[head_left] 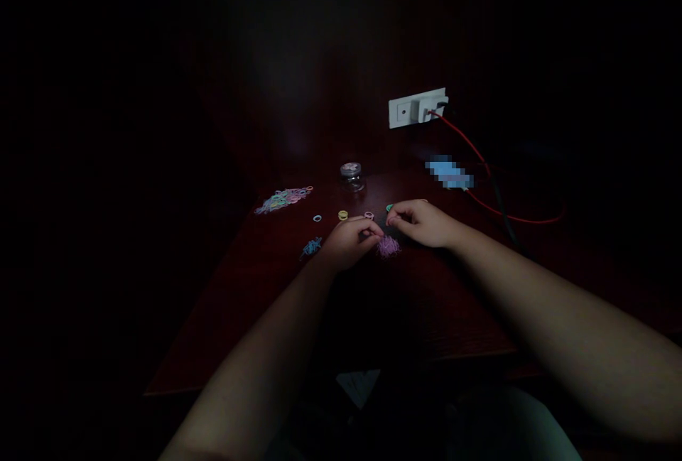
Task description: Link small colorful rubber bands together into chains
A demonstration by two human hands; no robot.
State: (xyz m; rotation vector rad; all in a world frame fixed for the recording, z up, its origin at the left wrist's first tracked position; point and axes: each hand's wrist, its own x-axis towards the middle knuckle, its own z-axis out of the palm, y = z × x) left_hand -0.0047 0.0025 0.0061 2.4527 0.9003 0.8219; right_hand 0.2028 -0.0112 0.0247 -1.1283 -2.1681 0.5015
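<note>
Low on the dark red desk [229,312], the purple bands [388,246] sit in a small heap, right by the fingertips of the left hand [352,242]. And the right hand [418,223] is just above and to the right, fingers bent, a green band [389,209] beside them. The two hands are apart; whether either pinches a band, I cannot tell. Out to the left we have blue bands [312,246], a pale ring [317,219] and yellow bands [343,215], with pink bands [369,215] between the hands. Farther back, a mixed pile [283,199] and a round clear jar [352,175]; beyond, a red cable [469,140] runs from the wall socket [403,112].
</note>
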